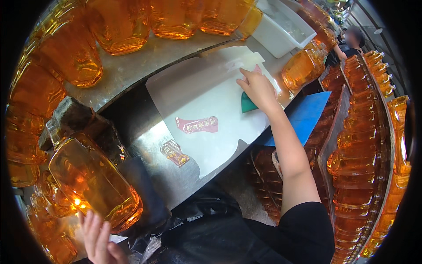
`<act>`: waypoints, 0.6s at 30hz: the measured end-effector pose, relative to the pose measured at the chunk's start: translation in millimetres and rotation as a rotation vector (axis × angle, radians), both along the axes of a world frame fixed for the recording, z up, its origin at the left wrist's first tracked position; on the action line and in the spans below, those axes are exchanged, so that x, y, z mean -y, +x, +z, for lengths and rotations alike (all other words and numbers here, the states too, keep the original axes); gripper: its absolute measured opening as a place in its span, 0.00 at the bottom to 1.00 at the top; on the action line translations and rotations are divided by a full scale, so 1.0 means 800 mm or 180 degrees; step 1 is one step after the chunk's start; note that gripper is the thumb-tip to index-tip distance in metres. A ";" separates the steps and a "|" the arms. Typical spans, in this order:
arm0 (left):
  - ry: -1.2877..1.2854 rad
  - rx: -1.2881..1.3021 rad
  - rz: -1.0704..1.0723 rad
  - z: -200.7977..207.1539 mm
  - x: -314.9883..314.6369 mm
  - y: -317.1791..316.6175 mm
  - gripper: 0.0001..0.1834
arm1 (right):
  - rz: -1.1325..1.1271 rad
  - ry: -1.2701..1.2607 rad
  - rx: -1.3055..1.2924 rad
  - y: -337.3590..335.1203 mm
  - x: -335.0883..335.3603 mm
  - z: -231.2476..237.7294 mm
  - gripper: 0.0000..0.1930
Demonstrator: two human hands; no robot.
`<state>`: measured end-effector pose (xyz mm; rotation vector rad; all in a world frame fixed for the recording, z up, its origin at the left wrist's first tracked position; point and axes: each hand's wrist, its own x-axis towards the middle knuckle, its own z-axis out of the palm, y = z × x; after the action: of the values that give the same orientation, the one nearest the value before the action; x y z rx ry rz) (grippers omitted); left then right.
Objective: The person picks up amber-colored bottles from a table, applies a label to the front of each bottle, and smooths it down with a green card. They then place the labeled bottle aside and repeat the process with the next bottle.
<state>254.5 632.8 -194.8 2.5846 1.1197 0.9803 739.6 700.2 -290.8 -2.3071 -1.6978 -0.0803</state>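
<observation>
While I watch from afar, the amber bottle (94, 180) lies tilted at near left, its neck beside a dark block (74, 115). The left hand (99, 240) is loosely spread by its base, contact unclear to me; with so slack a hold, I judge, the bottle could roll. Next come a small label (174, 153) and a pink label (200, 125) at the white sheet's (184, 88) left; a brushing arm might crease them. Far right, beside a green piece (247, 104), the right hand (258, 90) extends its index finger; I cannot tell whether it grips anything.
</observation>
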 end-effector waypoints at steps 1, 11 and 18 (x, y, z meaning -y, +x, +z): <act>0.0185 0.0230 0.0276 -0.004 0.000 0.004 0.22 | 0.0026 -0.0145 -0.0099 -0.011 -0.007 0.010 0.20; 0.0238 0.0552 0.0784 -0.027 0.001 -0.012 0.23 | 0.0616 -0.0210 -0.0747 -0.051 0.046 0.012 0.20; 0.0516 0.0517 0.0395 -0.011 -0.014 0.005 0.21 | -0.0381 -0.0670 -0.0147 -0.002 0.007 -0.010 0.18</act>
<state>258.9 643.8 -203.8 2.5245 1.2155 1.3346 738.1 694.4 -298.6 -2.5401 -1.6136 0.1338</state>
